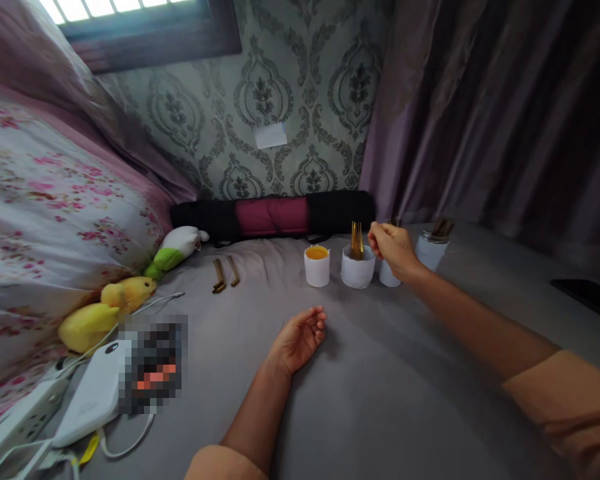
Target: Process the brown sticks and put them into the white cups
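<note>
My right hand [391, 248] is closed, its fingertips pinched together just right of several upright gold-coloured sticks [357, 241]. Those sticks stand in a white-wrapped round container [358, 272]. Whatever the pinch may hold is hidden. Behind and below that hand is another white container [390, 273], partly covered, with dark stick tops above it. My left hand [300, 339] rests on the grey sheet, palm turned up and fingers loosely curled, with nothing visible in it. Nearest to it is a white container with an orange-yellow inside [317, 268].
On the sheet's left lie bent gold-coloured rods [219, 276]. A taller white jar [433, 250] holds brown sticks. Plush toys [125, 293], a white power bank [97, 393] and a power strip [30, 407] line the left. A rolled mat [273, 217] lies by the wall; a dark flat object [587, 297] is right.
</note>
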`<act>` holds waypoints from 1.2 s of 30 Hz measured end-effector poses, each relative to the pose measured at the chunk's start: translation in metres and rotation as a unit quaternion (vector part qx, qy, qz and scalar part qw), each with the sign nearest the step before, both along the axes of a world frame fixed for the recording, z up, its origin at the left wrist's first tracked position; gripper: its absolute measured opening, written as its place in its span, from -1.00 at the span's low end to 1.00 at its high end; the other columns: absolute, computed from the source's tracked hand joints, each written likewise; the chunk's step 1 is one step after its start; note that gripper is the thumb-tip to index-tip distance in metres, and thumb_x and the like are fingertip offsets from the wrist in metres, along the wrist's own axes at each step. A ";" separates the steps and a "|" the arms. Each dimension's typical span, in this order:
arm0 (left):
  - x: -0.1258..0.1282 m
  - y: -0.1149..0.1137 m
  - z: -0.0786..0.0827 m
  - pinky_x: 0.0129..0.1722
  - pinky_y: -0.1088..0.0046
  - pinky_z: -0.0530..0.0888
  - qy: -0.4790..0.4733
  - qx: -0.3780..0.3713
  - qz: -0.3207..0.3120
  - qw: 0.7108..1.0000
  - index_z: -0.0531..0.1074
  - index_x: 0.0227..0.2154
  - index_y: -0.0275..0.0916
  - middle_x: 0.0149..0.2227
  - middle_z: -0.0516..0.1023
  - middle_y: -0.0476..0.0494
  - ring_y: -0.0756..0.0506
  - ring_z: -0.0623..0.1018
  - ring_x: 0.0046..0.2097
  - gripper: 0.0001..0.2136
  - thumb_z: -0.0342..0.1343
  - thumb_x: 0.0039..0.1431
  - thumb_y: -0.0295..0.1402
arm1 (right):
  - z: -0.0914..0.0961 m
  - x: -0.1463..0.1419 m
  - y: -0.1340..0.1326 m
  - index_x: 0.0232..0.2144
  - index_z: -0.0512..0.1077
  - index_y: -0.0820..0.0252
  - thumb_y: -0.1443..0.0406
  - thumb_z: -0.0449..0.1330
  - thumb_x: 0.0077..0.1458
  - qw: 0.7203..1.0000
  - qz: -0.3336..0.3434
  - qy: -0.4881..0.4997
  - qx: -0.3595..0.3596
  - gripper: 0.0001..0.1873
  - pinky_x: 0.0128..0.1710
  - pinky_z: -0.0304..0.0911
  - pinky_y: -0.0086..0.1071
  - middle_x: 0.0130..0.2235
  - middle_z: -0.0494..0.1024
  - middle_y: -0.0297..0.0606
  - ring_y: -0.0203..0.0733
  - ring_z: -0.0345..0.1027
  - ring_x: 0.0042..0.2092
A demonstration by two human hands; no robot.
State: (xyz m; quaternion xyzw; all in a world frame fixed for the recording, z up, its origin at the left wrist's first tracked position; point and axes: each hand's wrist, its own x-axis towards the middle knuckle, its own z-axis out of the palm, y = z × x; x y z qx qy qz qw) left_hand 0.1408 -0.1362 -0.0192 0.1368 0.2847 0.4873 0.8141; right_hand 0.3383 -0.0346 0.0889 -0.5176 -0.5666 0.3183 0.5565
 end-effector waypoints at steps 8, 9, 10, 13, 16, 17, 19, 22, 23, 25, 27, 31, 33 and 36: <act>0.001 0.000 0.002 -0.54 0.65 0.31 0.003 0.005 0.006 1.000 0.39 -0.40 -0.40 -0.46 0.44 -0.11 0.11 0.39 -0.50 -0.91 0.03 0.07 -0.48 | -0.058 -0.028 -0.034 -0.62 0.23 0.19 0.09 -0.01 -0.01 0.992 0.079 0.001 -0.094 -0.67 -0.71 -0.05 -0.52 -0.67 0.22 -0.41 -0.43 0.04 -0.68; 0.001 0.000 0.001 -0.53 0.64 0.30 0.005 0.007 0.006 1.000 0.40 -0.40 -0.40 -0.46 0.44 -0.11 0.11 0.39 -0.49 -0.91 0.04 0.07 -0.47 | -0.067 -0.031 -0.036 -0.62 0.25 0.19 0.07 -0.01 -0.01 0.992 0.083 -0.005 -0.097 -0.66 -0.71 -0.05 -0.52 -0.67 0.23 -0.41 -0.42 0.05 -0.68; 0.001 0.000 0.001 -0.53 0.64 0.30 0.006 0.008 0.005 1.000 0.40 -0.40 -0.40 -0.45 0.44 -0.11 0.11 0.39 -0.49 -0.91 0.04 0.06 -0.47 | -0.076 -0.034 -0.037 -0.62 0.26 0.19 0.06 -0.01 -0.01 0.991 0.091 -0.014 -0.098 -0.65 -0.70 -0.03 -0.52 -0.68 0.23 -0.41 -0.41 0.06 -0.67; 0.000 0.000 0.000 -0.53 0.64 0.29 0.011 0.012 0.004 1.000 0.40 -0.40 -0.40 -0.45 0.44 -0.11 0.11 0.39 -0.48 -0.91 0.05 0.05 -0.47 | -0.099 -0.042 -0.038 -0.61 0.28 0.19 0.03 -0.05 0.01 0.988 0.112 -0.050 -0.093 -0.61 -0.68 -0.01 -0.50 -0.68 0.25 -0.40 -0.38 0.09 -0.66; 0.001 0.000 0.000 -0.51 0.63 0.30 0.017 0.026 0.008 0.999 0.41 -0.40 -0.39 -0.44 0.44 -0.11 0.11 0.39 -0.48 -0.91 0.06 0.04 -0.46 | -0.111 -0.046 -0.040 -0.63 0.29 0.19 0.05 -0.07 0.03 0.986 0.114 -0.105 -0.060 -0.60 -0.65 0.01 -0.48 -0.67 0.28 -0.38 -0.35 0.12 -0.64; 0.001 -0.001 0.000 -0.51 0.63 0.30 0.020 0.032 0.010 0.999 0.41 -0.40 -0.39 -0.44 0.44 -0.11 0.11 0.38 -0.48 -0.91 0.07 0.04 -0.46 | -0.113 -0.047 -0.041 -0.63 0.29 0.19 0.06 -0.07 0.04 0.985 0.112 -0.120 -0.051 -0.60 -0.64 0.01 -0.47 -0.68 0.28 -0.38 -0.34 0.13 -0.64; 0.001 0.000 0.001 -0.51 0.62 0.29 0.028 0.043 0.014 0.999 0.42 -0.40 -0.39 -0.44 0.44 -0.12 0.11 0.38 -0.48 -0.90 0.08 0.03 -0.46 | -0.114 -0.047 -0.043 -0.63 0.29 0.19 0.08 -0.09 0.05 0.983 0.105 -0.142 -0.041 -0.60 -0.62 0.01 -0.45 -0.68 0.27 -0.38 -0.33 0.13 -0.63; 0.000 0.001 0.001 -0.51 0.62 0.29 0.048 0.060 0.034 0.996 0.42 -0.40 -0.38 -0.44 0.44 -0.11 0.10 0.38 -0.48 -0.91 0.09 0.01 -0.46 | -0.112 -0.048 -0.047 -0.63 0.29 0.18 0.10 -0.09 0.06 0.980 0.107 -0.167 -0.028 -0.61 -0.57 0.02 -0.44 -0.67 0.29 -0.36 -0.30 0.16 -0.59; -0.001 0.002 0.001 -0.50 0.61 0.30 0.056 0.064 0.043 0.995 0.42 -0.39 -0.38 -0.44 0.44 -0.11 0.10 0.39 -0.48 -0.90 0.10 0.00 -0.46 | -0.111 -0.048 -0.048 -0.63 0.29 0.18 0.11 -0.09 0.06 0.978 0.110 -0.174 -0.024 -0.62 -0.55 0.03 -0.43 -0.66 0.29 -0.35 -0.29 0.18 -0.57; -0.003 0.004 0.000 -0.50 0.61 0.31 0.071 0.069 0.061 0.993 0.41 -0.39 -0.38 -0.44 0.44 -0.10 0.10 0.39 -0.48 -0.90 0.11 0.00 -0.46 | -0.111 -0.048 -0.049 -0.63 0.29 0.18 0.12 -0.09 0.07 0.976 0.117 -0.180 -0.020 -0.62 -0.53 0.04 -0.43 -0.65 0.31 -0.35 -0.28 0.19 -0.55; -0.004 0.006 0.001 -0.50 0.61 0.31 0.087 0.069 0.078 0.991 0.41 -0.39 -0.37 -0.45 0.44 -0.09 0.10 0.39 -0.49 -0.90 0.11 -0.01 -0.46 | -0.113 -0.047 -0.048 -0.63 0.29 0.18 0.13 -0.09 0.07 0.976 0.121 -0.178 -0.016 -0.63 -0.52 0.05 -0.43 -0.63 0.32 -0.34 -0.28 0.20 -0.54; -0.008 0.015 0.004 -0.53 0.61 0.31 0.162 0.064 0.107 0.979 0.38 -0.40 -0.38 -0.48 0.42 -0.09 0.11 0.38 -0.53 -0.92 0.09 -0.01 -0.50 | -0.116 -0.046 -0.046 -0.61 0.31 0.18 0.13 -0.10 0.08 0.977 0.128 -0.170 -0.005 -0.63 -0.51 0.04 -0.44 -0.60 0.36 -0.34 -0.29 0.21 -0.53; -0.014 0.023 0.007 -0.53 0.62 0.32 0.245 0.076 0.115 0.960 0.37 -0.40 -0.38 -0.47 0.42 -0.11 0.11 0.38 -0.54 -0.93 0.07 0.01 -0.50 | -0.116 -0.045 -0.046 -0.61 0.31 0.19 0.14 -0.10 0.08 0.977 0.129 -0.171 -0.007 -0.63 -0.52 0.03 -0.45 -0.61 0.35 -0.34 -0.29 0.20 -0.53; -0.029 0.042 0.011 -0.53 0.61 0.34 0.500 0.100 0.130 0.851 0.36 -0.37 -0.37 -0.44 0.44 -0.15 0.11 0.39 -0.54 -0.90 -0.01 0.08 -0.46 | -0.115 -0.044 -0.046 -0.60 0.32 0.20 0.14 -0.10 0.08 0.976 0.135 -0.171 -0.016 -0.63 -0.52 0.02 -0.45 -0.63 0.33 -0.35 -0.30 0.18 -0.55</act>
